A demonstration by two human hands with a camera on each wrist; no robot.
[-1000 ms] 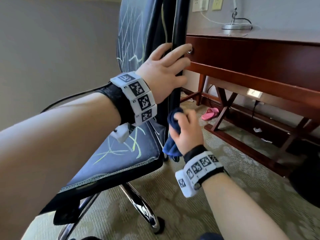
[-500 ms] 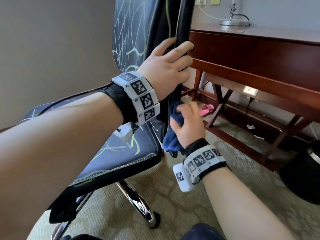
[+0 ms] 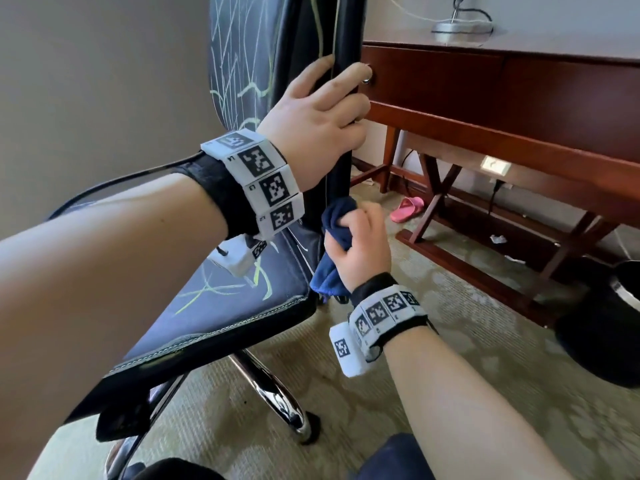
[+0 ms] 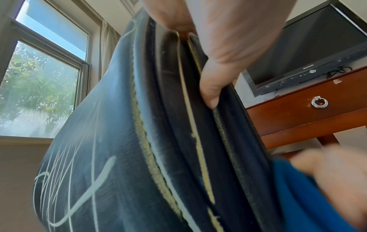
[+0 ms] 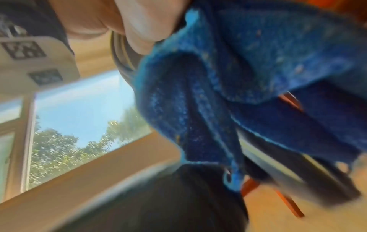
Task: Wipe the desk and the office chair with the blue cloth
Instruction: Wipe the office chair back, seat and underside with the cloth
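Beside the desk (image 3: 519,109), left hand (image 3: 311,126) grips chair (image 3: 242,306); right hand (image 3: 363,247) clutches cloth (image 3: 329,271).

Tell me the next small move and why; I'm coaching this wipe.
Probably slide the cloth up the chair back's edge: the right hand presses it low there, the left hand steadies the edge above, and yellow marks show between.

A hotel-like bedroom: carpet (image 3: 450,341), wooden desk (image 3: 519,84) with lamp (image 3: 457,26) and TV (image 4: 309,55), slipper (image 3: 407,208) underneath, curtained window (image 4: 45,78).
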